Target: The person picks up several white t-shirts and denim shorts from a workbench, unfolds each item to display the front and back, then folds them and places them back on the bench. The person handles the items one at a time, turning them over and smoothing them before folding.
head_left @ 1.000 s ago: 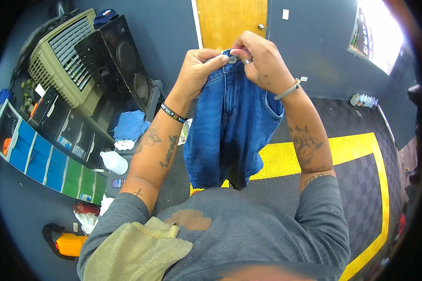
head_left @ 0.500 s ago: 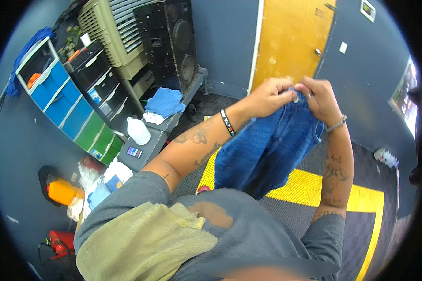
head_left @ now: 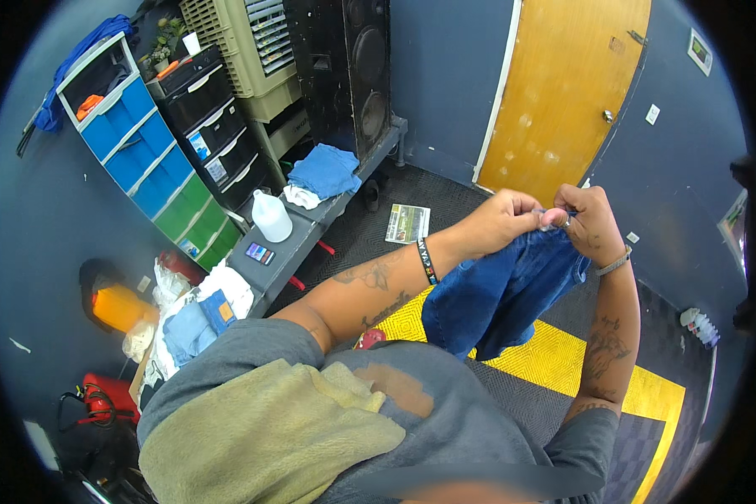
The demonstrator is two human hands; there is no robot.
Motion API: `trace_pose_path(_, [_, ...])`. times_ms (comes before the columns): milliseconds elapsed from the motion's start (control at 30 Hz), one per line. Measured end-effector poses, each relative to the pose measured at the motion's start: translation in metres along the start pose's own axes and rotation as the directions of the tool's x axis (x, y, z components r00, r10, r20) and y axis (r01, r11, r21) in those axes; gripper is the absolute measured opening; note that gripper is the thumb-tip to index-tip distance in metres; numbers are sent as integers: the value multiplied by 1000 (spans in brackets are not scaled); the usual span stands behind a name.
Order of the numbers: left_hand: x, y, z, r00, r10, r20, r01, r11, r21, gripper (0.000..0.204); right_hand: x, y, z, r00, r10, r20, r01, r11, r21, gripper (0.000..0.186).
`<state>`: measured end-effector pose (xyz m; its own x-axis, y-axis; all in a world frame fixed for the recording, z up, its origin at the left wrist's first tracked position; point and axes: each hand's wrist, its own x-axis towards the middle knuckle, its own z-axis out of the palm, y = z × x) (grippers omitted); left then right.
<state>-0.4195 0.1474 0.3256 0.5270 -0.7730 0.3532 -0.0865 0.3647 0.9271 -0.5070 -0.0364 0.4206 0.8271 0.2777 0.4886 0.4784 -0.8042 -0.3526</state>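
A pair of dark blue jeans (head_left: 500, 290) hangs in front of me, held up by the waistband. My left hand (head_left: 512, 220) pinches the waistband near its middle. Right beside it, my right hand (head_left: 586, 220) is closed on the same edge, the two thumbs almost meeting. The legs of the jeans drop toward the floor, and their lower ends are partly hidden behind my body. A tan towel (head_left: 269, 433) lies over the front of my grey shirt.
On the grey bench (head_left: 307, 231) at left are a white jug (head_left: 271, 217), a phone (head_left: 259, 253) and folded blue jeans (head_left: 324, 170). Drawer towers (head_left: 143, 143), a black loudspeaker (head_left: 336, 76) and a yellow door (head_left: 567, 92) line the walls. More denim (head_left: 195, 328) lies near my left elbow.
Both hands have come lower and slightly right with the jeans, still gripping the waistband. The view has shifted, so a printed sheet on the floor now shows fully.
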Motion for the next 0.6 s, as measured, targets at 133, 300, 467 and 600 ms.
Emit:
trace_pose_path(133, [-28, -30, 25, 955, -251, 158, 290, 682, -671, 16, 1, 0, 16, 998, -18, 66, 20, 999, -41, 53])
trace_pose_path(300, [-41, -53, 21, 935, -150, 322, 354, 464, -812, 34, 0, -10, 26, 1000, -16, 18, 16, 999, -49, 48])
trace_pose_path(467, [-31, -31, -8, 894, -104, 436, 388, 666, -637, 37, -2, -3, 26, 999, -40, 37, 38, 998, 42, 50])
trace_pose_path(600, [-25, -1, -23, 945, -113, 307, 183, 961, -209, 21, -18, 23, 34, 960, -41, 278, -85, 901, 426, 60])
